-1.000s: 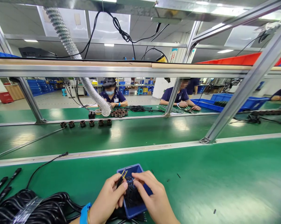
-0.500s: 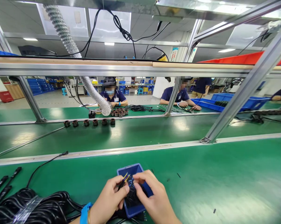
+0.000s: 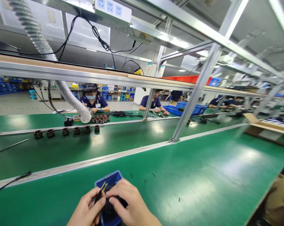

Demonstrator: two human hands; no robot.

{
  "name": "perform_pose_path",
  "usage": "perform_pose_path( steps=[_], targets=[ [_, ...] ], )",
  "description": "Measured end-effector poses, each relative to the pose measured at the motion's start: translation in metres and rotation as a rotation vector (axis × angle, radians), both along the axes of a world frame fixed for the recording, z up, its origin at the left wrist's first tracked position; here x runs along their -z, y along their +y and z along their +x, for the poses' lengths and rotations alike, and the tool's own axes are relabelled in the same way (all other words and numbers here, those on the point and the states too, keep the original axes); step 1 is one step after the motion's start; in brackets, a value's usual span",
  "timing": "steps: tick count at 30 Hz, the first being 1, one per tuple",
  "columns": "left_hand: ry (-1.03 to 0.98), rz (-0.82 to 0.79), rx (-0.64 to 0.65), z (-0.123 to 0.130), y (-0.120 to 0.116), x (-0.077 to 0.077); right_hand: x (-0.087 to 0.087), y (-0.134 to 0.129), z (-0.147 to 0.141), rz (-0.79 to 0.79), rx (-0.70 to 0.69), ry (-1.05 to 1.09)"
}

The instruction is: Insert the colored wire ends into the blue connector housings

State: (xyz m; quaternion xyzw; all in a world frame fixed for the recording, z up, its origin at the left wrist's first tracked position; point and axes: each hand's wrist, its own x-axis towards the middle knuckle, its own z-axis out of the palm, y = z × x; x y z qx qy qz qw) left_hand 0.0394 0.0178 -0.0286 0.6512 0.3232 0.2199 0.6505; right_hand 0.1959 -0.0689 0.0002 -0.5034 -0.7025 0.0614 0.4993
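My left hand (image 3: 89,207) is closed round a black cable (image 3: 99,196), whose stripped end shows thin yellow-tipped wires (image 3: 104,187) pointing up. Close beside it, my right hand (image 3: 130,201) has thumb and forefinger pinched near those wires. What sits between the right fingertips, if anything, is too small to tell. Both hands hover over a small blue bin (image 3: 114,175), which has dark little pieces inside and is partly covered by the hands.
Several copper-wound rings (image 3: 77,130) stand in a row beyond the metal rail. A slanted metal post (image 3: 193,94) rises ahead. Black scraps (image 3: 179,199) dot the green bench (image 3: 208,169). An open cardboard box (image 3: 269,128) is at right. Co-workers sit across.
My view has swung to the right, so the cardboard box has come in and the coiled black cables at left have gone out. Both hands stay together over the bin.
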Motion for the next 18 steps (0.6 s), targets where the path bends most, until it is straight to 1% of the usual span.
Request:
perform_pose_path(
  steps=[3, 5, 7, 12, 15, 18],
  targets=[
    [-0.051, -0.016, -0.050, 0.001, 0.001, 0.003, 0.009, 0.004, -0.002, 0.006, 0.055, 0.014],
    [-0.086, -0.030, -0.075, 0.001, 0.000, 0.003, 0.015, 0.007, -0.006, -0.033, 0.125, 0.041],
    [-0.118, -0.049, -0.080, 0.002, 0.000, 0.002, 0.019, 0.008, -0.009, -0.078, 0.156, 0.086],
    [-0.212, -0.129, -0.027, 0.006, 0.005, 0.005, 0.016, 0.006, -0.010, -0.065, 0.086, 0.127],
    [-0.251, -0.146, -0.062, 0.008, 0.005, 0.006, 0.013, 0.005, -0.005, -0.053, 0.079, 0.098],
    [-0.249, -0.140, -0.092, 0.008, 0.004, 0.007, 0.013, 0.006, -0.001, 0.019, 0.067, 0.036]
  ],
)
